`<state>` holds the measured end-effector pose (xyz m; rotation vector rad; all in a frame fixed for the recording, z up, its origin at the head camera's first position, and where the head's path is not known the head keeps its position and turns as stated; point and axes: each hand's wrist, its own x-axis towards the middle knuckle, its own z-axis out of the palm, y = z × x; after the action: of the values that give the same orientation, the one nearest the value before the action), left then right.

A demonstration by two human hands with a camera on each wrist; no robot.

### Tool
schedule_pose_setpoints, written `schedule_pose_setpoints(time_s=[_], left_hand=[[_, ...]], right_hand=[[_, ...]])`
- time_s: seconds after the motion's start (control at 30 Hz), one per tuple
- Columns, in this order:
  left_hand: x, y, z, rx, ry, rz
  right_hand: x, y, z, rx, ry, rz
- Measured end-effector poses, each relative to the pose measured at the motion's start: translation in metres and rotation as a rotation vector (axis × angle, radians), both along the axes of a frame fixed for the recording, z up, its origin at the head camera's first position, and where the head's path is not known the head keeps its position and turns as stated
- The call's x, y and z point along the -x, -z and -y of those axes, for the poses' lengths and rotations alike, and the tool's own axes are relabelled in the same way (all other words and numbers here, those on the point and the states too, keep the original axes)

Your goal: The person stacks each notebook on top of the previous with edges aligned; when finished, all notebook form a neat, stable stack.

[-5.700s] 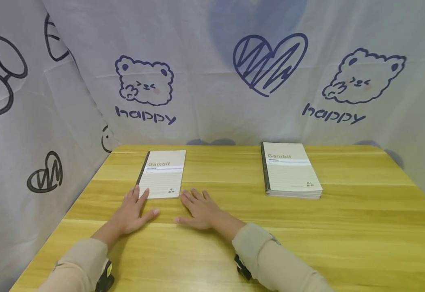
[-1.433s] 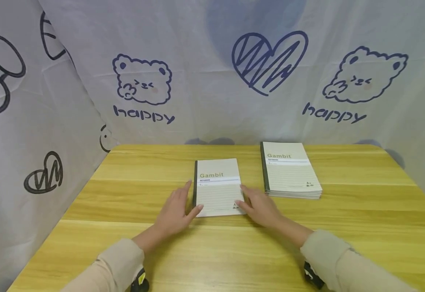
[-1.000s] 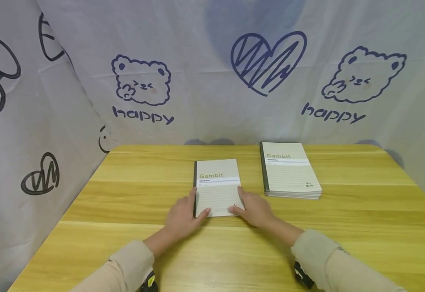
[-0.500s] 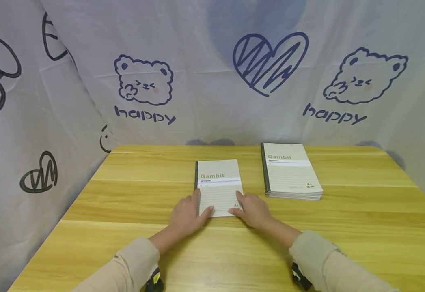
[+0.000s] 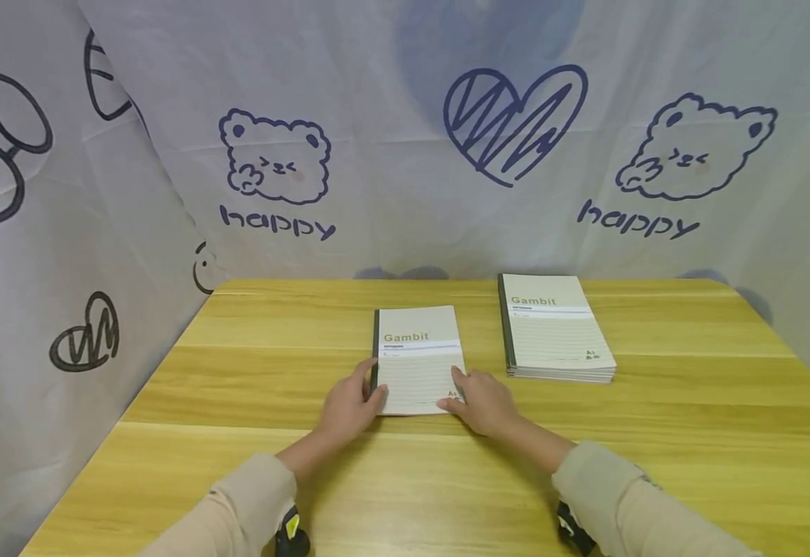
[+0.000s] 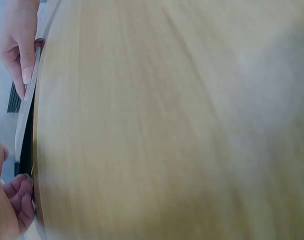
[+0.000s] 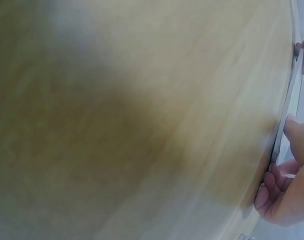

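Observation:
A single cream "Gambit" notebook with a dark spine lies flat on the middle of the wooden table. My left hand holds its near left corner, with the thumb on the cover and the fingers along the spine. My right hand holds the near right corner the same way. In the left wrist view the notebook shows edge-on, with my left hand curled at its edge. In the right wrist view my right hand pinches the notebook between thumb and fingers.
A stack of several identical notebooks sits to the right, a short gap from the single one. A white printed cloth hangs behind the table and along its left side.
The single notebook has gone from the table's left side to the middle, beside the stack. In the last half second my left thumb drew back toward the corner. The notebook stayed put.

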<state>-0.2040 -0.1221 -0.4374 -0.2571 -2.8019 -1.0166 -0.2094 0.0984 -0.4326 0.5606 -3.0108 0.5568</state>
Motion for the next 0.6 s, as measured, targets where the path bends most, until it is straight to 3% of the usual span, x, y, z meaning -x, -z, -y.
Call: schedule_pose_setpoints(time_s=[0.13,0.27,0.43,0.6], left_hand=[[0.0,0.0,0.004,-0.125,0.024,-0.021],[0.0,-0.001,0.005,-0.289,0.013,0.027],[0.002,-0.005,0.006,-0.483,-0.051,0.164],[0.006,-0.012,0.009,-0.715,-0.074,0.373]], right_hand=[[0.0,0.0,0.0,0.001,-0.004,0.002],[0.0,-0.001,-0.001,0.01,-0.008,0.004],[0.002,-0.001,-0.003,0.012,-0.014,0.024],[0.005,-0.006,-0.008,0.099,-0.051,0.121]])
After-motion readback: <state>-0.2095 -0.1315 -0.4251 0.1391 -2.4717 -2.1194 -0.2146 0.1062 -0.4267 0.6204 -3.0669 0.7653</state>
